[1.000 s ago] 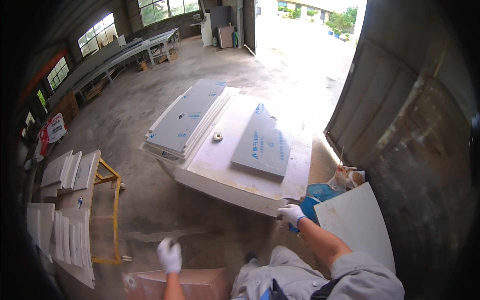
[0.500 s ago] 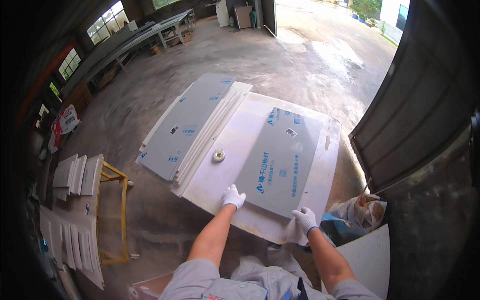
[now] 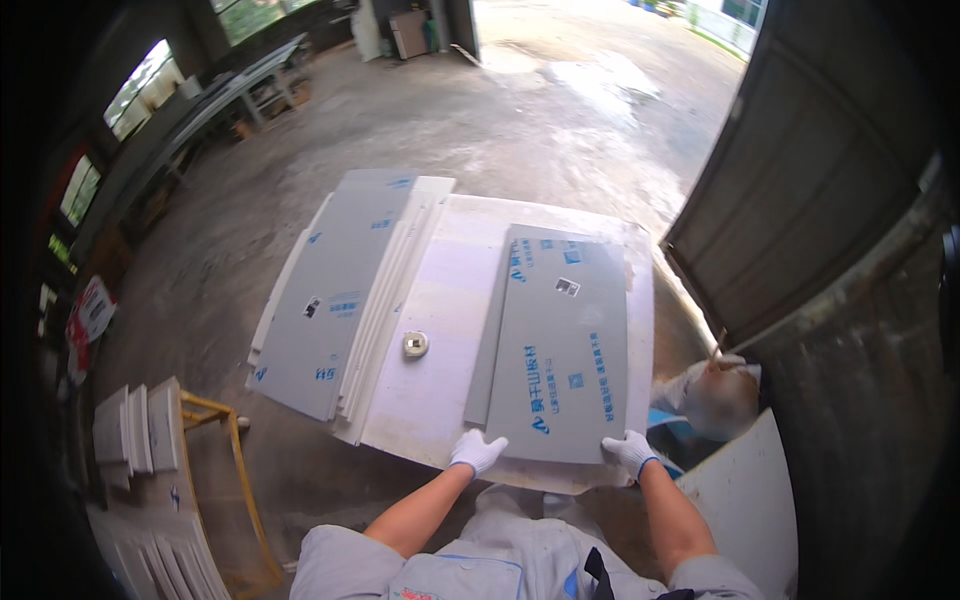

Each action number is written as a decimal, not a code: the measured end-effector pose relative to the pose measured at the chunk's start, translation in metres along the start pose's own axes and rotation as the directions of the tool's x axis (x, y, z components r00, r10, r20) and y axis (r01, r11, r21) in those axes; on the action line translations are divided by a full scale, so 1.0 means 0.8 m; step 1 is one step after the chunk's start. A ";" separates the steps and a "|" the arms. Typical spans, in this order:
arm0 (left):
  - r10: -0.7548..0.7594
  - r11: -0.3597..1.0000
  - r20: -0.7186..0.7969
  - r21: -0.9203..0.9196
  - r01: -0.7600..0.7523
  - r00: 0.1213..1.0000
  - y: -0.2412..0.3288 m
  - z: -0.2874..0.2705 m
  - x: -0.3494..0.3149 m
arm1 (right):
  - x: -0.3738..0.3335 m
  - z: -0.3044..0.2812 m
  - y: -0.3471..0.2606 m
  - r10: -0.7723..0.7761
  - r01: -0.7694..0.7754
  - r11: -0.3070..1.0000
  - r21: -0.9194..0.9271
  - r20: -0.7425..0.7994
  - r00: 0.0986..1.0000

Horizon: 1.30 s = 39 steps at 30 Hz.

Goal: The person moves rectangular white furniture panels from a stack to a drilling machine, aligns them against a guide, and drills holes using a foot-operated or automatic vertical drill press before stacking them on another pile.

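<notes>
A grey panel (image 3: pixel 562 345) with blue print lies askew over a second grey panel (image 3: pixel 482 380), whose left strip shows beside it. My left hand (image 3: pixel 478 453), in a white knit glove, is closed on the upper panel's near left corner. At the near right corner my right hand (image 3: pixel 630 453), gloved alike, grips the same panel. Parts of the fingers are hidden at the edges. Both panels rest on a broad white board (image 3: pixel 435 260). A round tape measure (image 3: pixel 415 345) sits on that board, left of the panels.
Left on the board is a stack of panels topped by a grey one (image 3: pixel 345 285). A yellow-framed rack (image 3: pixel 240 470) with white panels stands farther left. To the right are a pale sack (image 3: pixel 690 390), a curved white sheet (image 3: pixel 750 500) and a dark metal door (image 3: pixel 800 180).
The upper grey panel has turned slightly and shifted right against the one below, baring a strip of it. Both hands have taken hold of its near corners. The whole view has swung somewhat.
</notes>
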<state>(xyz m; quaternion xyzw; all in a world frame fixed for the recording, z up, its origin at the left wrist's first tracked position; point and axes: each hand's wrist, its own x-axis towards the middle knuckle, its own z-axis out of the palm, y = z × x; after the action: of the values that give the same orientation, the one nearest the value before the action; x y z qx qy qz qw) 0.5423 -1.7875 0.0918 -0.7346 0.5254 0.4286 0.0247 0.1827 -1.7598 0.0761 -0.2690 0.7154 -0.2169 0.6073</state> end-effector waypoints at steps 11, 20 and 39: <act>0.160 0.083 0.499 -0.867 0.492 0.852 0.085 0.071 0.095 | -0.282 -0.019 0.008 -0.199 0.183 0.975 -0.126 -0.126 0.972; 0.611 0.279 0.593 -0.782 0.558 0.525 0.314 0.234 -0.062 | -0.581 -0.021 0.170 -0.717 0.054 0.578 -0.815 -0.475 0.510; 0.733 0.678 0.510 -0.484 0.553 -0.451 0.453 0.522 -0.301 | -0.685 0.058 0.335 -0.308 -0.538 0.835 -0.115 -0.908 -0.285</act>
<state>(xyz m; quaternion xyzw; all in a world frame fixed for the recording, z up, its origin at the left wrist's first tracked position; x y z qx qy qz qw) -0.0170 -1.5655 0.1358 0.1536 0.0960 0.9764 0.1178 0.2607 -1.1996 0.3093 -0.0566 0.9520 -0.0740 -0.2915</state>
